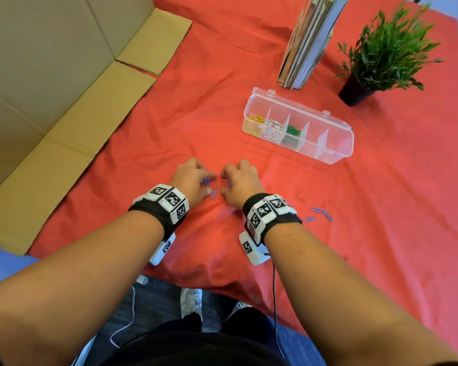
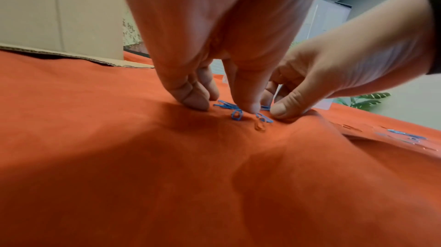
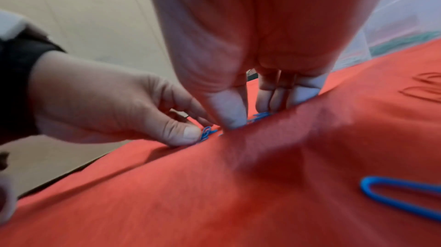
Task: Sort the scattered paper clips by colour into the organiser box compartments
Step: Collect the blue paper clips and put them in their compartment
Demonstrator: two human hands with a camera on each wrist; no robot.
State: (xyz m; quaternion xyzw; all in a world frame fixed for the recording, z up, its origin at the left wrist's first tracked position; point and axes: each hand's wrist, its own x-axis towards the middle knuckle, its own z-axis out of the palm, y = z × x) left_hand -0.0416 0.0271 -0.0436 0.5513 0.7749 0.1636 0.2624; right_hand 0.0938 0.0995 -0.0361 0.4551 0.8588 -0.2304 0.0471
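Head view showed both hands low on the red cloth (image 1: 249,75) that covered the surface, close together and nearest the person. The left hand (image 1: 191,178) had its fingers (image 2: 195,100) curled down, tips pressed to the cloth around a small cluster of blue paper clips (image 2: 229,107); the thumb (image 2: 248,100) bore down among them, but whether any clip was truly pinched could not be told. The right hand (image 1: 242,178) was likewise curled, its thumb (image 3: 229,111) and fingertips (image 3: 274,98) closing on more blue clips (image 3: 259,116) on the cloth, and again a firm hold could not be confirmed. One blue clip (image 1: 214,194) lay between the two hands, touching neither. Just right of the right wrist lay loose blue clips (image 1: 321,213) and several red clips (image 1: 299,196), hard to see against the cloth. Farther off, to the right, stood the clear organiser box (image 1: 339,151) with its lid open: yellow clips (image 1: 254,122) in the leftmost compartment, white clips (image 1: 273,129) in the next, green clips (image 1: 292,130) in the third. Beyond it stood upright books (image 1: 310,43) and a potted plant (image 1: 381,51), with a flattened cardboard box (image 1: 64,75) at far left.
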